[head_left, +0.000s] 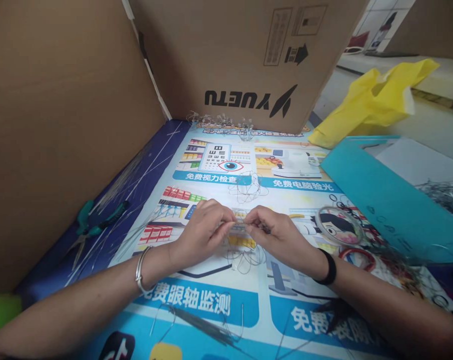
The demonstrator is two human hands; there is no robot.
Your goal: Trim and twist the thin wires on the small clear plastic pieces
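Observation:
My left hand (207, 226) and my right hand (273, 227) meet over the printed sheet, each pinching an end of a short piece of thin silvery wire (240, 226). The fingers of both hands are closed. Loops of wire (245, 259) show just below the fingertips; whether they join the held piece I cannot tell. Beyond my hands lies a flower-like shape of bent wire (249, 186). Nearer to me rests a bundle of straight dark wires (204, 325), with a few bent wires around it.
Teal-handled pliers (84, 231) and loose straight wires (117, 185) lie at the left. Cardboard panels (226, 55) stand behind. Several small wire pieces (246, 131) sit at the back. Clear tape (339, 226), a red ring (357, 257), a teal box (391, 200) and a yellow bag (369, 105) are right.

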